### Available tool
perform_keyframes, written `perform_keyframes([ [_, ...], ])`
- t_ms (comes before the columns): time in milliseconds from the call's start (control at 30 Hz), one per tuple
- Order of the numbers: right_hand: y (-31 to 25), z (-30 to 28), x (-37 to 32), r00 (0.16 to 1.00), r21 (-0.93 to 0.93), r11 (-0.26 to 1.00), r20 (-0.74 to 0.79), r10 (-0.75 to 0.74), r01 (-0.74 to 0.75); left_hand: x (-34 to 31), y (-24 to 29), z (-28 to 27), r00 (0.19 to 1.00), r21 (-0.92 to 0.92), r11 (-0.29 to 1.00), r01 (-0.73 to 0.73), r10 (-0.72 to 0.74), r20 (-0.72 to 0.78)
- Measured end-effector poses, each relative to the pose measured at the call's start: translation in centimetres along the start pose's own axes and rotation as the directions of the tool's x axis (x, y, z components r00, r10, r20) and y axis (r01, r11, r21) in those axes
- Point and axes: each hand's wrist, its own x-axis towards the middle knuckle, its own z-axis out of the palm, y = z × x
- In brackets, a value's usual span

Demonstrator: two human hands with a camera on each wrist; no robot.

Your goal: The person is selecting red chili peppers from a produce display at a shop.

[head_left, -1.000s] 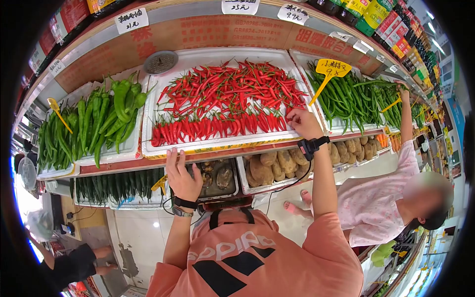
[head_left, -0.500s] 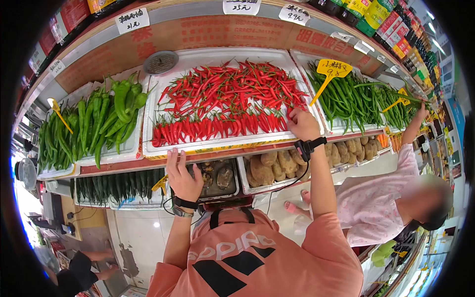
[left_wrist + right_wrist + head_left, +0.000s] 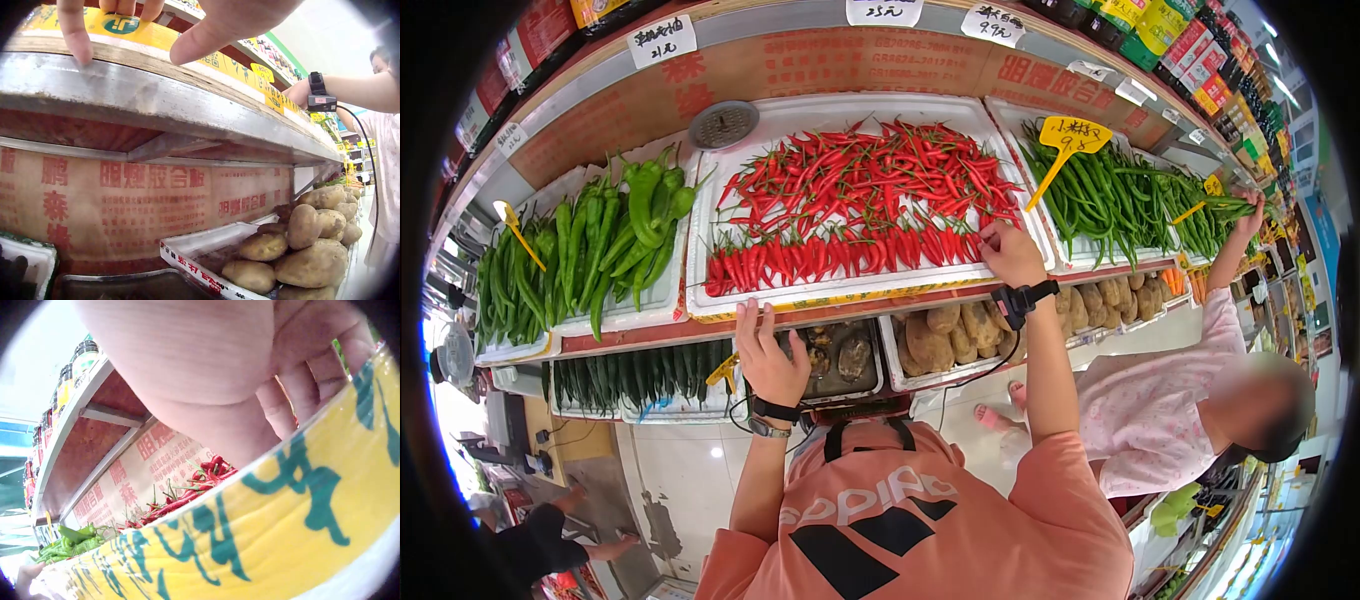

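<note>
In the head view my right hand [image 3: 1012, 254] is at the right end of a neat front row of red chili peppers [image 3: 840, 254]. Its curled fingers and thumb pinch at a chili there, most of it hidden by the hand. Behind the row lies a loose heap of red chilies [image 3: 880, 170] in the same white foam tray [image 3: 800, 297]. My left hand [image 3: 772, 355] rests with extended fingers at the tray's front edge. In the left wrist view its fingertips [image 3: 80, 53] touch the yellow-taped side above the metal shelf edge [image 3: 156, 94].
Green peppers [image 3: 590, 240] lie left; long green chilies [image 3: 1100, 195], under a yellow price tag [image 3: 1075, 135], lie right. A metal strainer-like disc [image 3: 723, 125] sits at the tray's back corner. Potatoes [image 3: 960, 335] fill a lower tray. Another person [image 3: 1160, 410] reaches in from the right.
My right hand has shifted slightly back along the chili row's right end, while my left hand keeps its place. At right, the other person's hand has lowered over the green chilies.
</note>
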Motion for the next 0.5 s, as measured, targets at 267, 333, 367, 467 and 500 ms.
perform_keyframes([
  [267,0.16,0.12,0.27,1.000,0.026,0.999,0.009,-0.027,0.026,0.07,0.07,-0.08,1.000,0.012,1.000,0.005,-0.005,-0.008],
  [333,0.37,0.04,0.37,0.999,0.055,0.997,0.008,-0.048,0.048,0.13,0.09,-0.11,1.000,0.013,1.000,0.001,-0.001,-0.013],
  [367,0.43,0.09,0.35,0.999,0.040,0.999,-0.027,-0.032,0.033,0.16,0.09,-0.11,1.000,0.014,1.000,-0.001,0.002,-0.015],
  [467,0.11,0.19,0.27,0.993,-0.038,0.999,-0.114,-0.013,0.009,-0.02,-0.07,0.04,1.000,0.004,1.000,-0.001,0.001,-0.006],
  [500,0.21,0.52,0.40,0.991,-0.087,0.996,-0.132,-0.027,0.015,-0.01,-0.06,0.02,1.000,0.004,1.000,-0.002,0.002,-0.005],
])
